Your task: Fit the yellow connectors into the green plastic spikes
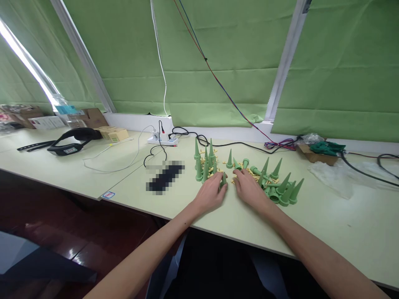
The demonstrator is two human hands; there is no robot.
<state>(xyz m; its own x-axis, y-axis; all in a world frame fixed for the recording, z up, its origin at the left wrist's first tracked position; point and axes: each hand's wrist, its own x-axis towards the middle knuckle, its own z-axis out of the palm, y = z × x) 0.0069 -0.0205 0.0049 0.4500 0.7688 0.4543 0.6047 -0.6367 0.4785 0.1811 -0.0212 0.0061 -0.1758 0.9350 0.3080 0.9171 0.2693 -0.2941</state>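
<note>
My left hand (211, 193) is closed round a green cone (223, 179) that stands point up near the front of the table. Just behind it, several green cones (198, 170) stand upright in a close group with small yellow pieces among them. My right hand (248, 186) reaches into the near left side of a loose pile; its fingertips are at small yellow pieces (234, 178), and what they hold is too small to make out. Right of that hand, green cones (284, 185) lie or stand in a heap. One lone cone (229, 159) stands between the two groups.
A blurred dark object (165, 177) lies left of the cones. Behind it are a white power strip (162, 138) and black cables. A black headset (73, 141) and small boxes (114, 134) are at left. At right sit a cardboard box (316, 154) and clear plastic (333, 177).
</note>
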